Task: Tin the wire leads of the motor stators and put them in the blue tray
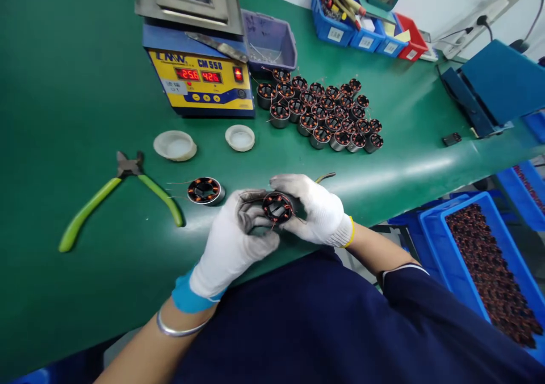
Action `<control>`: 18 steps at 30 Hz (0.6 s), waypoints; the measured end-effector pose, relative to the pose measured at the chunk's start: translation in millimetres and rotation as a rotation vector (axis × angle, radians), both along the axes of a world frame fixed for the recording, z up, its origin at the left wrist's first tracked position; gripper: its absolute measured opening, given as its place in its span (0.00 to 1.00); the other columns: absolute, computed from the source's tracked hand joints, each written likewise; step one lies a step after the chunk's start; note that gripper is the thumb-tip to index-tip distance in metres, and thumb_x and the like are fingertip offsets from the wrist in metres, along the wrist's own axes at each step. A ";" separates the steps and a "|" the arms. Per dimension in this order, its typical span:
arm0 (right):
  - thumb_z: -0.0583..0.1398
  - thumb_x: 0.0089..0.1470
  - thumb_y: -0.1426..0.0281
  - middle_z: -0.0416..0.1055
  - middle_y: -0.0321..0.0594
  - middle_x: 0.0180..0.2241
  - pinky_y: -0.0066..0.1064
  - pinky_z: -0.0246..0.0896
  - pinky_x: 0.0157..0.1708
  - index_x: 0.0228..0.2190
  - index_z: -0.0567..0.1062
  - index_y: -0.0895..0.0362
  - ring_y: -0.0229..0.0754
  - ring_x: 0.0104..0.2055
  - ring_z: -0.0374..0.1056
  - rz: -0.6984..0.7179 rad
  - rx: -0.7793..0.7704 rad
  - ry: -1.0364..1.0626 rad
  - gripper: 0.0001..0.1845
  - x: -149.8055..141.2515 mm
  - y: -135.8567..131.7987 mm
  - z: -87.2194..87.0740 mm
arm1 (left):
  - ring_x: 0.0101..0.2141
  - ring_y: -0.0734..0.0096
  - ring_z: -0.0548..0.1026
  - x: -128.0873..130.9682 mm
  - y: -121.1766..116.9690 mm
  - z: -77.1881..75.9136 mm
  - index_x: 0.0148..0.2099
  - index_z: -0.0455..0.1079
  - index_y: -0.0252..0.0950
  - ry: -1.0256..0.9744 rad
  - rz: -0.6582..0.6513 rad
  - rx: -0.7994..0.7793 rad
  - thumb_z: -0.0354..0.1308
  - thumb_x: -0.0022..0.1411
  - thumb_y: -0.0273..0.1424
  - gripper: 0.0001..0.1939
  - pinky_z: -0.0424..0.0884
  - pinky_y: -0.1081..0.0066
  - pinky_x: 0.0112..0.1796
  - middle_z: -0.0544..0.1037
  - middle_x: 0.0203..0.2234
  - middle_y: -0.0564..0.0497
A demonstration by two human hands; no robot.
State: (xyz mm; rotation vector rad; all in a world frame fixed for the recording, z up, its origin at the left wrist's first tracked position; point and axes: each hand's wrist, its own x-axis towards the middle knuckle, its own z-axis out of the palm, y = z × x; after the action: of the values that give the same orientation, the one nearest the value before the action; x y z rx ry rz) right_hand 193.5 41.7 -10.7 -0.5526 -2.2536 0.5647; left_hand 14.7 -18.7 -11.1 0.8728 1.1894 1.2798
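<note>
A motor stator (277,208), a dark ring with copper windings and loose wire ends, is held near the table's front edge. My left hand (240,233), in a white glove with grey fingertips, has its fingers curled against the stator's left side. Around the right side of the same stator my gloved right hand (313,208) is closed. A second stator (206,191) lies on the table to the left of my left hand, its wires pointing left. Green-handled cutting pliers (128,171) lie spread open farther left. Behind my right hand a small tool tip (326,177) sticks out.
Several more stators (320,114) stand grouped behind my hands. A soldering station (200,83) sits at the back, beside a purple bin (272,46). Two shallow white dishes (240,138) (175,145) lie before it. At right are a blue crate of parts (481,259) and a blue device (496,88).
</note>
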 end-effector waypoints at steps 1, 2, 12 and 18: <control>0.61 0.62 0.67 0.71 0.54 0.55 0.39 0.69 0.59 0.57 0.65 0.60 0.48 0.60 0.69 -0.022 0.005 -0.008 0.25 2.2 0.7 0.0 | 0.29 0.66 0.77 -1.1 -1.3 0.8 0.37 0.75 0.36 0.035 -0.042 -0.039 0.78 0.36 0.36 0.25 0.75 0.71 0.30 0.79 0.29 0.49; 0.60 0.62 0.68 0.70 0.54 0.55 0.39 0.69 0.59 0.57 0.64 0.60 0.47 0.60 0.68 -0.040 0.010 -0.027 0.24 4.9 1.6 0.6 | 0.25 0.68 0.75 -2.3 -2.6 1.2 0.34 0.75 0.35 0.069 -0.095 -0.084 0.77 0.39 0.36 0.21 0.73 0.72 0.26 0.78 0.25 0.50; 0.58 0.62 0.69 0.70 0.54 0.56 0.39 0.69 0.60 0.59 0.63 0.60 0.47 0.62 0.67 0.079 0.043 -0.071 0.24 14.9 6.9 6.8 | 0.26 0.73 0.74 -7.3 -1.8 4.1 0.35 0.72 0.38 0.071 0.286 0.038 0.66 0.60 0.35 0.08 0.73 0.74 0.28 0.77 0.26 0.54; 0.58 0.61 0.70 0.70 0.54 0.56 0.41 0.68 0.59 0.60 0.62 0.59 0.48 0.62 0.66 0.051 0.051 -0.106 0.27 17.6 18.1 5.2 | 0.20 0.76 0.65 -7.7 -6.3 7.6 0.28 0.68 0.37 -0.049 0.160 0.046 0.66 0.61 0.34 0.13 0.62 0.74 0.20 0.67 0.18 0.56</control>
State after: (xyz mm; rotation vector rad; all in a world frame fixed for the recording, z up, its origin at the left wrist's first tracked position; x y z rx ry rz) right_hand 211.0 59.9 -5.5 -0.5113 -2.3811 0.5130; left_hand 7.1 -25.0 -3.4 0.7877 1.2144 1.4542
